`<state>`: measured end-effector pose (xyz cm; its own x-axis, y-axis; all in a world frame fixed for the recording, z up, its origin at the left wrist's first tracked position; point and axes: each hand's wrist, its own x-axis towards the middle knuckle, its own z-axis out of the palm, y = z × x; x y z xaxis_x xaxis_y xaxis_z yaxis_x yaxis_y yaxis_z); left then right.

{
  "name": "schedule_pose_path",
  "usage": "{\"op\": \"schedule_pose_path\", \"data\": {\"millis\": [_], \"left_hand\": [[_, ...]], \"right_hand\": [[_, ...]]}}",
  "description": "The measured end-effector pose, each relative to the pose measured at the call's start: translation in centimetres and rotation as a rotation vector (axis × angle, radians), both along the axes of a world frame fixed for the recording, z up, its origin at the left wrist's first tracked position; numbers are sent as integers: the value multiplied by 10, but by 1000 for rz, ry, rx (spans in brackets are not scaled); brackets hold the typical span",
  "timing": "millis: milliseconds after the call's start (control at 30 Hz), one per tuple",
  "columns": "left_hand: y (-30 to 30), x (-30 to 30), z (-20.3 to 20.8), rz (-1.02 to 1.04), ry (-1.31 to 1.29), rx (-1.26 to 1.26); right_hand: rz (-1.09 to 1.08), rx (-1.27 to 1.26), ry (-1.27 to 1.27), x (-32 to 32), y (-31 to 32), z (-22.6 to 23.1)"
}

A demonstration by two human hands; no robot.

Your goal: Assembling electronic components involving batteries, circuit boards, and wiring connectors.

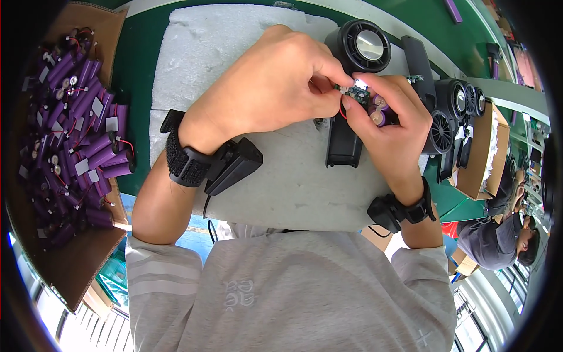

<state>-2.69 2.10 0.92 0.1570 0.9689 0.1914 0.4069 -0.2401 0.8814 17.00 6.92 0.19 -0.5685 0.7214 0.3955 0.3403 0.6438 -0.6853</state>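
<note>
My left hand [275, 82] reaches across from the left, thumb and forefinger pinched on a small white wire plug [345, 90] at the edge of a green circuit board [358, 92]. Between its thumb and forefinger, my right hand [396, 114] grips that board. A red wire [342, 111] hangs below the fingertips. Purple battery cells [379, 110] show beside my right palm, partly covered by the fingers. Under both hands lies a black handle casing [343, 144]. A round black fan head [359, 46] with a silver centre sits just beyond the fingers.
White foam [281, 188] covers the work area over a green table. On the left stands a cardboard box [70, 264] of purple battery packs [82, 141] with wires. Several black fans [448, 100] and an open carton [484, 158] line the right. Another person [498, 237] sits farther right.
</note>
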Motion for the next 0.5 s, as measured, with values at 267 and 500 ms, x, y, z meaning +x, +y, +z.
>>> {"op": "schedule_pose_path", "data": {"millis": [267,500], "left_hand": [[0,1,0,-2,55,40],[4,-8,3,-48,-129,-270]], "right_hand": [[-46,-30,-24,-1,-1,2],[2,-92,-60,1,0,7]]}}
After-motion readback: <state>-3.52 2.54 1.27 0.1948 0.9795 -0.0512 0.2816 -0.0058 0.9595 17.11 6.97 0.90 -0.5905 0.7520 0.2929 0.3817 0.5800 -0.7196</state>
